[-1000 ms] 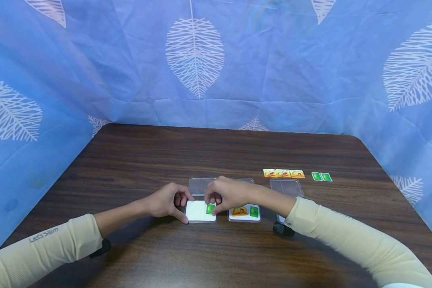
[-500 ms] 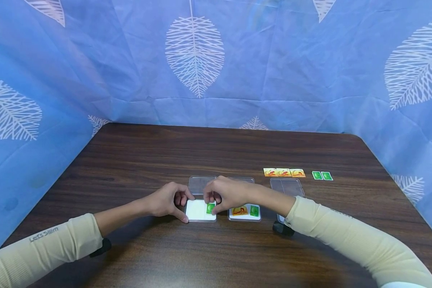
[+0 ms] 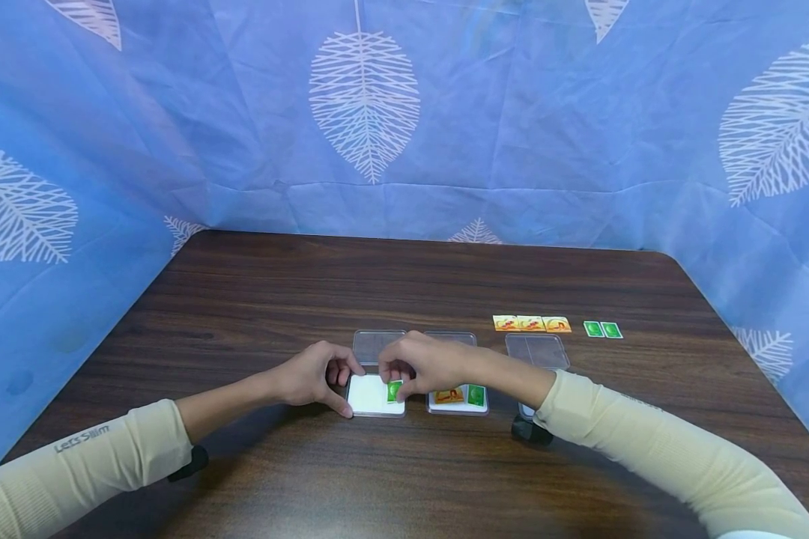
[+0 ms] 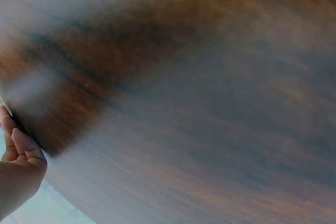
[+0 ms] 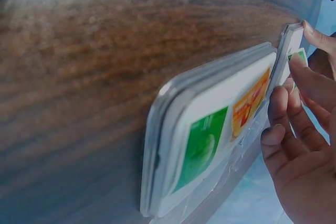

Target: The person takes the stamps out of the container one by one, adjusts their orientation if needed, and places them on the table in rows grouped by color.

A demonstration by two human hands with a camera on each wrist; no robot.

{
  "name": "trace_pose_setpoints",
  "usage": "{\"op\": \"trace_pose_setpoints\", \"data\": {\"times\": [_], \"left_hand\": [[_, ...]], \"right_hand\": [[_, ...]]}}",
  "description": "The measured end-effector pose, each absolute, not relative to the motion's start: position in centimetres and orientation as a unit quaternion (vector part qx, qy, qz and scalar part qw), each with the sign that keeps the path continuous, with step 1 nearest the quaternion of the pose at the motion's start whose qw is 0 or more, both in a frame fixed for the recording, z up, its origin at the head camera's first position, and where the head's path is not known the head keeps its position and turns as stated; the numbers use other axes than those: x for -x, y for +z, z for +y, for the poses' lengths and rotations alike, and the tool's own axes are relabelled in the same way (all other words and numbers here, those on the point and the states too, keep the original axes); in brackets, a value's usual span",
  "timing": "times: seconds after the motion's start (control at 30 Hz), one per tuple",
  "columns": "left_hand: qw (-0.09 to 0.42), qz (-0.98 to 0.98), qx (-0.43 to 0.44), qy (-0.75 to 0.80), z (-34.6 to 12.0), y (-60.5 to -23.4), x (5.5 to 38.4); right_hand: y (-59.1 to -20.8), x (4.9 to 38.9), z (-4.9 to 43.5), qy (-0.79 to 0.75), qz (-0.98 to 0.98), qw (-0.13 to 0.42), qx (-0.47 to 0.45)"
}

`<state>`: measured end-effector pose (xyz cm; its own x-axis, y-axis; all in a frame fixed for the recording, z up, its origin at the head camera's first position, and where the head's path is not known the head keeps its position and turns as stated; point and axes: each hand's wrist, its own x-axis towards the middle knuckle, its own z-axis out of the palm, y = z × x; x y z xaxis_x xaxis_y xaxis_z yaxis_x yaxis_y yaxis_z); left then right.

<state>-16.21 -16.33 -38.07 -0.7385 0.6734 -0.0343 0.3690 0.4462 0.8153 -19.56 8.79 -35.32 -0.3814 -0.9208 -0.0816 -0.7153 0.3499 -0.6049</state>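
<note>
In the head view, my left hand (image 3: 313, 374) holds the left side of a flat case (image 3: 366, 395) with a white inside, thumb at the near corner and fingers at the far one. My right hand (image 3: 431, 367) pinches a small green sticker (image 3: 394, 390) over the right part of that white surface. The sticker (image 5: 302, 55) looks slightly tilted in the right wrist view, partly hidden by the fingers. Just to the right lies a second case (image 3: 457, 409) bearing an orange sticker (image 3: 449, 395) and a green sticker (image 3: 476, 395). Only part of the left hand (image 4: 23, 163) shows in the left wrist view.
Clear lids (image 3: 377, 346) stand behind the cases. A third case with its lid (image 3: 538, 350) is partly covered by the right forearm. Several orange stickers (image 3: 531, 323) lie in a row farther back, with two green stickers (image 3: 603, 329) to their right on the wooden table (image 3: 276, 299).
The right fingers have shifted very slightly, and the pinched green sticker now looks a little more tilted. The left hand and the case have stayed in place.
</note>
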Motion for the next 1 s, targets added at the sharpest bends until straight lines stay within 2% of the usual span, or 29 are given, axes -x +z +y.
{"op": "trace_pose_setpoints", "data": {"times": [1.0], "left_hand": [[0.184,0.824,-0.315,0.433,-16.4,-38.1,16.1]], "right_hand": [[-34.7,20.2,10.2,-0.288,0.775,0.209,0.522]]}}
